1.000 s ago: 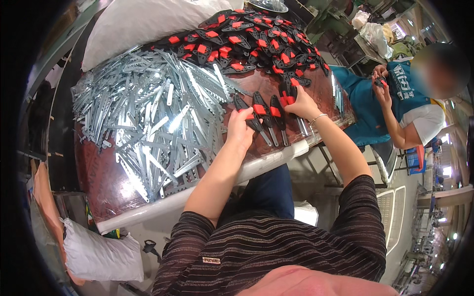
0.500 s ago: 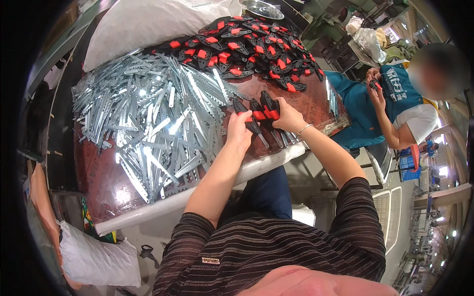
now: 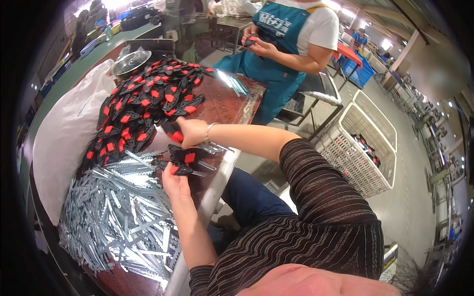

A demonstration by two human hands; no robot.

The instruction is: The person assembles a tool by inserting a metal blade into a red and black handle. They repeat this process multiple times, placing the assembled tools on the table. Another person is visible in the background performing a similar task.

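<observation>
My left hand point(image 3: 177, 186) is closed on a black plastic handle with a red block point(image 3: 180, 169); a metal strip sticks out of its end. Right beside it lies another black-and-red handle point(image 3: 189, 157), also with a strip protruding. My right hand point(image 3: 193, 132), wearing a bracelet, grips a black-and-red handle point(image 3: 173, 132) farther off; metal strips show below that hand. Toothed metal strips point(image 3: 123, 217) are heaped at the left by my left forearm. Beyond my hands spreads a pile of black-and-red handles point(image 3: 145, 102).
A white sack point(image 3: 69, 133) leans along the table's far left side, near a metal bowl point(image 3: 132, 61). Across the table corner a co-worker in a teal apron point(image 3: 284, 29) holds a similar part. A white plastic basket point(image 3: 355, 153) stands on the floor at right.
The view has swung to the right, bringing the basket into sight. My hands have moved apart, the right one reaching farther toward the handle pile.
</observation>
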